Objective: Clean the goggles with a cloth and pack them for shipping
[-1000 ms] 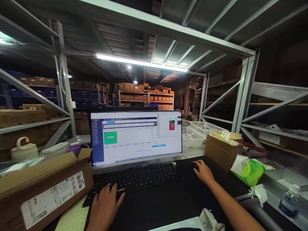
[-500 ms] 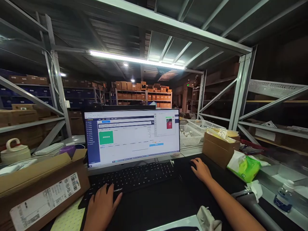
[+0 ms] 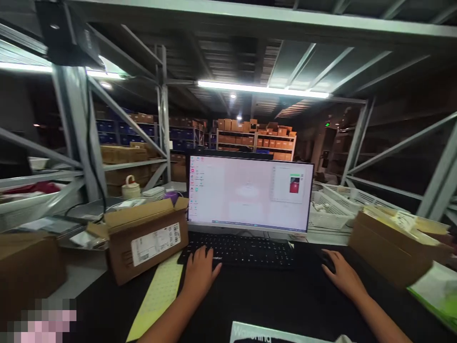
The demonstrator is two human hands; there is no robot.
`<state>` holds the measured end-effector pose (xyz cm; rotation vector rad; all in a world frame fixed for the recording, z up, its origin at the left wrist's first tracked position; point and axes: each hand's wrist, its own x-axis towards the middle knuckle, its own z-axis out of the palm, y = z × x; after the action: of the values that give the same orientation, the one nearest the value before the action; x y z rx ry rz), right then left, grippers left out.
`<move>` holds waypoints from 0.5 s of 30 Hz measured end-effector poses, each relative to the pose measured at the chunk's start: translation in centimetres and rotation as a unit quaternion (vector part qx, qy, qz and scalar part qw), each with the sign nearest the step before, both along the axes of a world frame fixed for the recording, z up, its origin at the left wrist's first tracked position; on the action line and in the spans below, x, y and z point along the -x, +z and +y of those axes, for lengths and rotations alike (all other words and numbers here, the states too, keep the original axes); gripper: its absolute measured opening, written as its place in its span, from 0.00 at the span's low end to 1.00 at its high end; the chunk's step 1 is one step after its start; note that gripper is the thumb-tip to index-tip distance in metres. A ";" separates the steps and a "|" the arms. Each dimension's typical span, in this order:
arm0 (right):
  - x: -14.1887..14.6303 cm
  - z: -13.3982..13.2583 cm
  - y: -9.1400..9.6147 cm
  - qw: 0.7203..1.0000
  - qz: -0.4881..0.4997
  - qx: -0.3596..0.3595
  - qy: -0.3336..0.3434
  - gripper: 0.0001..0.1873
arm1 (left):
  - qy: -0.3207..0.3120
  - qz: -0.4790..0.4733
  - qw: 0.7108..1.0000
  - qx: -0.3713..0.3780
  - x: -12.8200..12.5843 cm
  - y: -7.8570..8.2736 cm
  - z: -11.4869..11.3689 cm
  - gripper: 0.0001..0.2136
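My left hand lies on the left end of the black keyboard, fingers stretched out and spread, holding nothing. Further right, my right hand is curved over a dark computer mouse, which barely stands out against the black desk mat. Behind the keyboard stands a monitor. Its screen shows a pale desktop with icons down the left side and a small window holding a red picture at the right.
An open cardboard box with a label stands left, beside a yellow sheet. Another box and a green-white packet are at right. White baskets sit behind. A printed flat item lies at the front edge.
The view has turned left, so everything sits further right and more of the left side shows. The large window on the monitor has given way to the desktop. Both hands keep their places.
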<state>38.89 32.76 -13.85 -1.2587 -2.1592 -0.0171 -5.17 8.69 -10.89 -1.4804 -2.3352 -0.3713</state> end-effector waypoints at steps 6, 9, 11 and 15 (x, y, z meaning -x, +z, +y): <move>-0.6 1.6 -1.1 0.999 0.036 -0.006 0.038 0.24 | 0.003 -0.024 1.000 -0.005 -0.5 0.3 -0.4 0.22; -0.8 2.2 -1.7 0.998 0.040 -0.017 0.050 0.24 | 0.001 -0.033 0.999 -0.006 -0.5 0.4 -0.5 0.23; -0.9 2.5 -2.0 0.997 0.042 -0.021 0.059 0.24 | -0.001 -0.037 0.999 -0.006 -0.6 0.5 -0.6 0.23; -1.0 2.7 -2.3 0.997 0.037 -0.011 0.060 0.22 | -0.004 -0.044 0.999 -0.006 -0.6 0.7 -0.7 0.23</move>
<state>39.87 35.44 -16.16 -1.0993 -2.1604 0.0559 -4.52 7.94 -10.19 -1.4967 -2.3909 -0.4595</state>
